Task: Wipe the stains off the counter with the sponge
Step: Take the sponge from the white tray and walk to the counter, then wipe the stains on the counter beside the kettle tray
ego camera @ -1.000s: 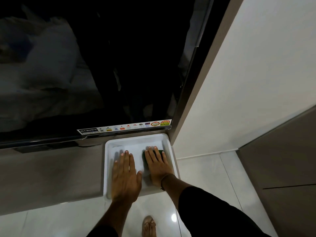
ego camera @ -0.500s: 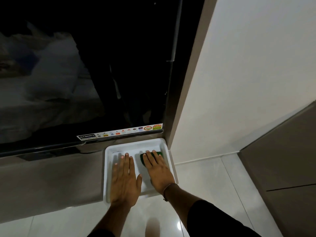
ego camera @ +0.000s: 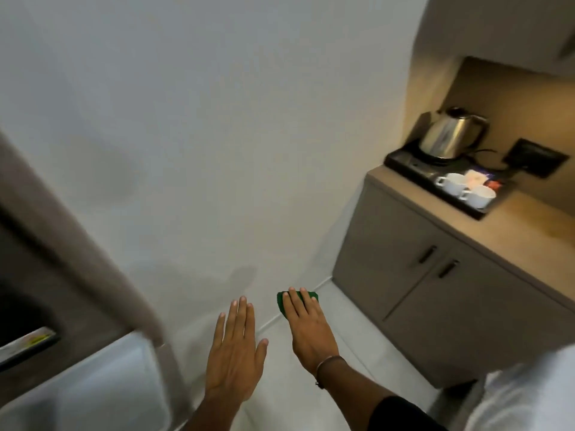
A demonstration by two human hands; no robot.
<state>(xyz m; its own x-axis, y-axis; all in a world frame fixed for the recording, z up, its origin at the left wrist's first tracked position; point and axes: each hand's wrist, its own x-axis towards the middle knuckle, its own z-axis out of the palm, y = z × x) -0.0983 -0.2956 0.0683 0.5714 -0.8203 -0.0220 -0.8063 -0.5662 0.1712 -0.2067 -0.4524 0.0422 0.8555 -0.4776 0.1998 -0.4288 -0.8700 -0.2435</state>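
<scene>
Right hand (ego camera: pixel 306 329) seemingly holds green sponge (ego camera: pixel 297 301) beneath its fingers.

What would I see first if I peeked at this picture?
Two hands stretch out low in the middle, and the right hand carries a green sponge under its fingers. On the counter at the right, a shiny kettle and two white cups sit on a black tray.

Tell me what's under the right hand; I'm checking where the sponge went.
A green sponge sits under the right hand, its edges poking out past the fingers. The rest is covered by the hand, so its full shape is hidden.
</scene>
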